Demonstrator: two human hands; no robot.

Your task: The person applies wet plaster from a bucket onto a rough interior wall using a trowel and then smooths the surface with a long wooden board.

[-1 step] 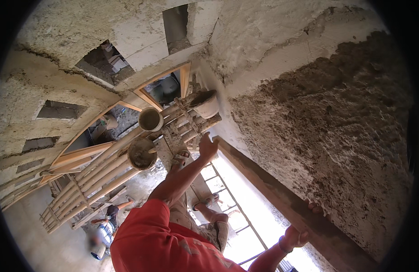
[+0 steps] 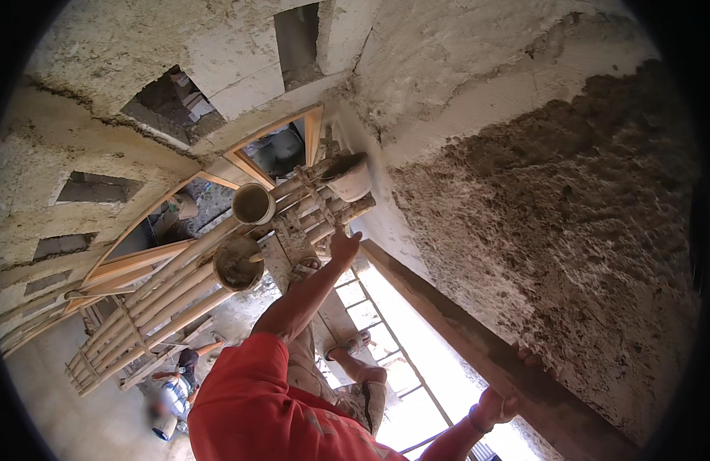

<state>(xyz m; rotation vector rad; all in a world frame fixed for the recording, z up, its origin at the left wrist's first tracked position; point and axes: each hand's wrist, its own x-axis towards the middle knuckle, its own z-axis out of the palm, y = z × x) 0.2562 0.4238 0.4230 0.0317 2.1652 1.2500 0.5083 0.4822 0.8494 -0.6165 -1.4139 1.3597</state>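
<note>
A long straight wooden board (image 2: 478, 334), smeared with mortar, slants from the middle of the view to the lower right beside the rough wall. My right hand (image 2: 502, 399) is wrapped around its lower part, fingertips over the far edge and thumb on the near side. My left hand (image 2: 344, 246) is by the board's upper end, thumb and fingers apart; a narrow gap seems to separate it from the wood. Wet-looking dark mortar (image 2: 555, 177) covers much of the wall next to the board.
I stand on planks (image 2: 336, 311) over pole scaffolding (image 2: 170, 292). Two mortar buckets (image 2: 253, 204) (image 2: 238, 263) and a larger tub (image 2: 347, 178) rest on it. A ladder-like frame (image 2: 393, 346) is below right. Another person (image 2: 174, 396) is far below left. An arched wooden window frame (image 2: 144, 263) lies beyond.
My left hand has drawn slightly left, off the board's upper end. The board and my right hand have shifted a little to the left.
</note>
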